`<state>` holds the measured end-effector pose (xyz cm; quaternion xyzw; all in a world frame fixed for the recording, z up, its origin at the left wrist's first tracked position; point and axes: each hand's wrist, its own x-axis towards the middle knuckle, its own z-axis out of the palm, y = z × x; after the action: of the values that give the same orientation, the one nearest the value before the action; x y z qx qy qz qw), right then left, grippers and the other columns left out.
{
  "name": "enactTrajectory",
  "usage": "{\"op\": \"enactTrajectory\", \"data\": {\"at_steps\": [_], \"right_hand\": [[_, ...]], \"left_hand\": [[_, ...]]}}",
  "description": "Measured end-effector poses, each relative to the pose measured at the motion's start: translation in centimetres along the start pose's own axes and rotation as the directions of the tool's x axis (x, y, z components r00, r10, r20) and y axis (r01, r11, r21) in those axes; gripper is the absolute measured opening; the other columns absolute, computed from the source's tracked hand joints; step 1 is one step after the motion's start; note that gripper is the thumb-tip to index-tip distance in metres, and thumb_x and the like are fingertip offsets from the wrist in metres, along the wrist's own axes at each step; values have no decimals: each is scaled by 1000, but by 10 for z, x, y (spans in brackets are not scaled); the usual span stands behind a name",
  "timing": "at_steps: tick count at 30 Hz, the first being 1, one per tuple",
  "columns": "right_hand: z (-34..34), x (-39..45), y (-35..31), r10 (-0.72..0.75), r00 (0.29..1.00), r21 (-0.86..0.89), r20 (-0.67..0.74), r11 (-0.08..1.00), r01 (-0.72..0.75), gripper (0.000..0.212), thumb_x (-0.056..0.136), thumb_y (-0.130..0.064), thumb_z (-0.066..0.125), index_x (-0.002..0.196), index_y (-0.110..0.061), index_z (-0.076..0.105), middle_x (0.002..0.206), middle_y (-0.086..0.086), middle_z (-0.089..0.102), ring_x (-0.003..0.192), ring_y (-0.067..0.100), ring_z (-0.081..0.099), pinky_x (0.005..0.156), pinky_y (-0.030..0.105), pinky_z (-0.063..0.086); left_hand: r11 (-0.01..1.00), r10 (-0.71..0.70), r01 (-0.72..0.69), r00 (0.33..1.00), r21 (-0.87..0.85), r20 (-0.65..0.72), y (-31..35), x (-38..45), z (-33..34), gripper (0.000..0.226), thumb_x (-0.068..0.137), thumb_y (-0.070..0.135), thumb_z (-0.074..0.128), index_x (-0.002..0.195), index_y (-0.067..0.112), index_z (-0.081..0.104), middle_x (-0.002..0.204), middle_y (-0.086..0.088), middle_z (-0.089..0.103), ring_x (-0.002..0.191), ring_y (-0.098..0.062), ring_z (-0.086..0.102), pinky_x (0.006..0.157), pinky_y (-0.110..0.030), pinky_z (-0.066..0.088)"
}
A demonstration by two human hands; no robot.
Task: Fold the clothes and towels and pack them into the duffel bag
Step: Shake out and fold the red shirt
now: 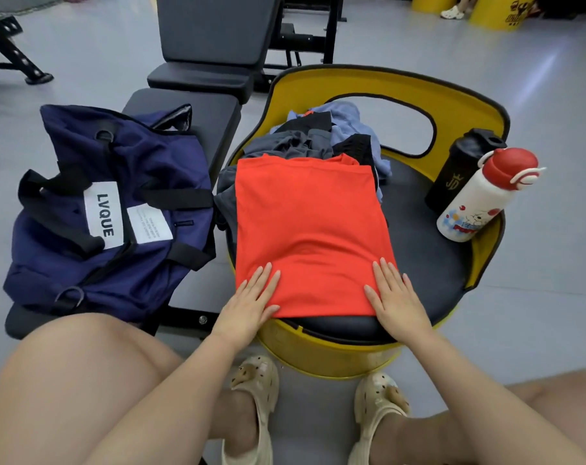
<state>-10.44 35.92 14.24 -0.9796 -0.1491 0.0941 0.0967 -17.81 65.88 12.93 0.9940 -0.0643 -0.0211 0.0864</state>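
The orange shirt (pixel 310 229) lies flat on the yellow chair (pixel 352 350), over a heap of clothes (pixel 321 139). Both grips, left hand (pixel 251 300) and right hand (pixel 397 297), press its near corners with straight fingers, holding nothing. The duffel bag (pixel 107 209) sits on the bench (pixel 184 112) left of the chair.

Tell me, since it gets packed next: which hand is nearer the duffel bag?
Left. The left hand presses the orange shirt's near-left corner, beside the duffel bag; the right hand presses the far-side corner.

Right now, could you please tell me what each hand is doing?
Left hand: open, flat on the orange shirt.
Right hand: open, flat on the same shirt.
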Motion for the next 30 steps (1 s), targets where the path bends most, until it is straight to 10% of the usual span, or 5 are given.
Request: {"op": "enactTrajectory", "data": {"at_steps": [3, 6, 14, 18, 30], "right_hand": [[-1, -6, 6, -24, 1000, -35, 14, 999, 25, 88, 83, -74, -8, 152, -20, -4, 158, -6, -11, 147, 10, -8, 118, 33, -4], [-3, -17, 17, -114, 993, 3, 26, 993, 114, 101, 67, -87, -10, 150, -29, -4, 151, -16, -13, 141, 2, -12, 116, 27, -6], [-12, -33, 31, -244, 963, 32, -110, 968, 249, 63, 86, -48, 49, 144, -26, 35, 150, -5, 34, 141, 14, 28, 115, 29, 19], [-8, -30, 24, -311, 916, -146, -255, 948, 281, 57, 72, -25, 82, 125, -16, 63, 123, 8, 65, 112, 29, 63, 73, 40, 59], [-13, -23, 13, -327, 898, -260, -295, 932, 253, 58, 45, -2, 91, 99, -17, 76, 96, 6, 74, 83, 26, 72, 61, 37, 59]], "left_hand": [[994, 107, -107, 993, -4, 39, -9, -8, 2, 88, 91, 56, 40, 144, 35, -27, 157, 3, -5, 144, -18, -1, 114, -34, 13], [993, 114, -114, 993, 10, -21, -12, -9, 2, 104, 86, 18, 65, 147, 31, -19, 154, 7, -7, 142, -14, -6, 115, -31, 9], [975, -2, -30, 990, -221, -143, -3, -14, -18, 57, 88, 2, 55, 142, 17, 43, 148, 0, 40, 138, -19, 36, 110, -33, 31], [986, 29, -63, 975, -152, -220, -4, -14, -20, 53, 72, -13, 61, 120, 9, 62, 114, -7, 64, 105, -28, 61, 71, -40, 56], [981, 192, -189, 964, 33, -185, -2, -4, -25, 40, 77, 14, 30, 115, 18, 41, 88, -7, 51, 80, -21, 37, 65, -36, 49]]}}
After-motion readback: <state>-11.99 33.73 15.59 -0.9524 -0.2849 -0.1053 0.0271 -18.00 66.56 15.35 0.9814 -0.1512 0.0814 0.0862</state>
